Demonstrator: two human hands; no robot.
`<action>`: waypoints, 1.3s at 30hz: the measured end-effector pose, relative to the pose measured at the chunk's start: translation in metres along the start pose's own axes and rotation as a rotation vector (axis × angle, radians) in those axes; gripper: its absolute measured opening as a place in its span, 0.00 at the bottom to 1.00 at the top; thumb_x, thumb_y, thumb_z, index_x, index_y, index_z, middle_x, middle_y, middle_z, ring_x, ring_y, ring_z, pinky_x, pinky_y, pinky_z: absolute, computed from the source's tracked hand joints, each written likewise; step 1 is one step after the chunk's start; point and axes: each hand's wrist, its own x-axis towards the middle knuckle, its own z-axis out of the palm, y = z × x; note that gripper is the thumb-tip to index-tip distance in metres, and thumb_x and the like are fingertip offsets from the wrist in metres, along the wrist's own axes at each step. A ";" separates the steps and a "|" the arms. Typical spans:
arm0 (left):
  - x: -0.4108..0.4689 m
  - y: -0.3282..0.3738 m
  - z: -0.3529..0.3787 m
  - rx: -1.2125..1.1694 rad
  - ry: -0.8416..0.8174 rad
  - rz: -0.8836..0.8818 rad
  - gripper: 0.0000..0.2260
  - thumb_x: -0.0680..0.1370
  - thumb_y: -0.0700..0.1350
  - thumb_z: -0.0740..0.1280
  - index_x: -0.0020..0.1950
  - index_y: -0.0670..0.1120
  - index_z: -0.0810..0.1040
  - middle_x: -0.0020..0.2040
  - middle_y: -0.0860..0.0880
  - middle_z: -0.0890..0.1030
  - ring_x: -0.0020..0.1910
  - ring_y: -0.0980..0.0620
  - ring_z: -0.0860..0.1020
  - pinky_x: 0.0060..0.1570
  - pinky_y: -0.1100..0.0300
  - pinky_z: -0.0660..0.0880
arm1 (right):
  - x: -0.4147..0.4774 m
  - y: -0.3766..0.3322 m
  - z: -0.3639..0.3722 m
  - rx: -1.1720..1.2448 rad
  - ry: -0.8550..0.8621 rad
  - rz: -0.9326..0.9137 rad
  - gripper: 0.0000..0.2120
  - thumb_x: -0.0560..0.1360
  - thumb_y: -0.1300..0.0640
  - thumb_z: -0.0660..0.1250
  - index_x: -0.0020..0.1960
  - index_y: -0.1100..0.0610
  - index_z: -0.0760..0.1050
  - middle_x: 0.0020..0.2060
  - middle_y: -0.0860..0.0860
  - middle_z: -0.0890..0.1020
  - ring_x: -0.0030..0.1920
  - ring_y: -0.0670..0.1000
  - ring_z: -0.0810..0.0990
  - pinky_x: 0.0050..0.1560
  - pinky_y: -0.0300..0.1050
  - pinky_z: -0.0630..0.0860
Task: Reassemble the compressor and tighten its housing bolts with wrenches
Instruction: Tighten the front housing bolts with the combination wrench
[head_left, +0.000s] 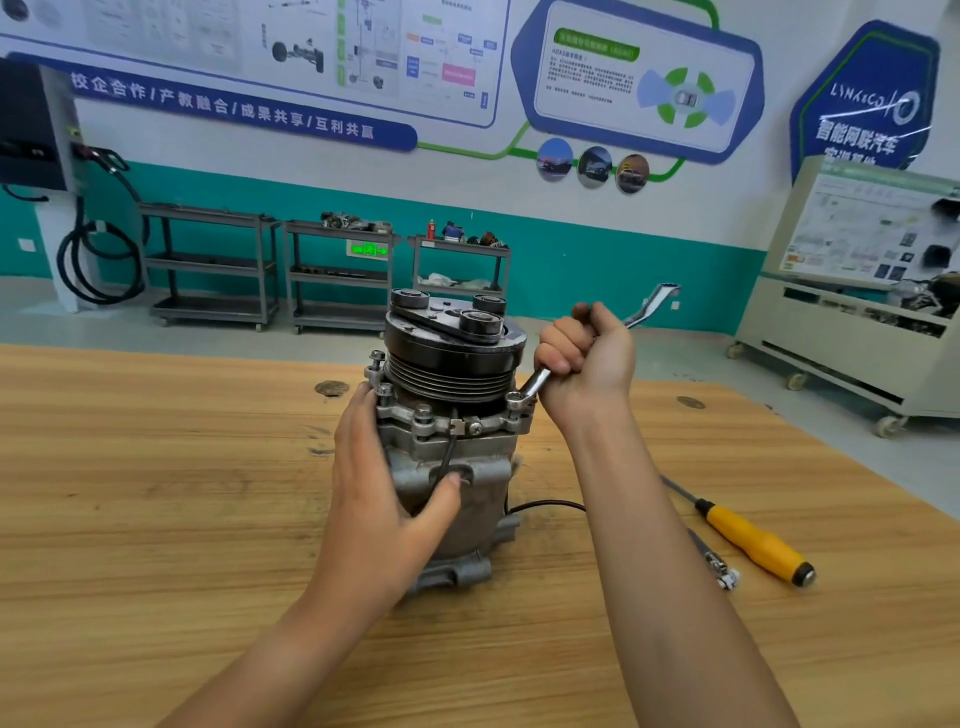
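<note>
Your left hand (382, 483) lies flat-fingered, steadying the upright compressor (447, 415) on the table (156, 493); your right hand (584, 358) grips the wrench (535, 387) seated on a housing bolt (515, 401).

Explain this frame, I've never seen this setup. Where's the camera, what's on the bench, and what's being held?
There is no robot here. One wide-angle camera worn on a person's head looks down at their two bare hands. On the wooden table a compressor stands upright, with its black pulley on top. The left hand presses against the housing to steady it. The right hand grips a wrench whose ring end sits on a housing bolt. To the right lie a yellow-handled screwdriver and a small metal tool that I cannot identify.
</note>
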 end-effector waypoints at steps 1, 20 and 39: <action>0.000 0.000 0.000 0.002 -0.001 -0.001 0.40 0.70 0.47 0.70 0.76 0.50 0.50 0.75 0.51 0.56 0.74 0.54 0.54 0.72 0.53 0.56 | -0.002 0.000 -0.001 -0.011 0.018 -0.032 0.16 0.82 0.56 0.50 0.36 0.56 0.64 0.17 0.45 0.58 0.15 0.43 0.56 0.14 0.35 0.55; -0.001 0.001 0.000 -0.004 -0.004 0.007 0.40 0.69 0.51 0.69 0.75 0.52 0.49 0.75 0.53 0.55 0.74 0.56 0.53 0.71 0.57 0.55 | -0.073 0.038 -0.019 -0.234 0.012 -0.666 0.15 0.82 0.61 0.49 0.39 0.58 0.67 0.17 0.46 0.60 0.20 0.48 0.61 0.29 0.40 0.71; 0.001 0.003 -0.006 0.012 -0.053 0.000 0.40 0.70 0.52 0.69 0.74 0.55 0.48 0.75 0.56 0.53 0.74 0.55 0.53 0.73 0.49 0.58 | -0.003 -0.036 0.011 0.001 0.186 -0.161 0.30 0.77 0.33 0.45 0.36 0.58 0.66 0.18 0.47 0.59 0.16 0.45 0.55 0.16 0.32 0.51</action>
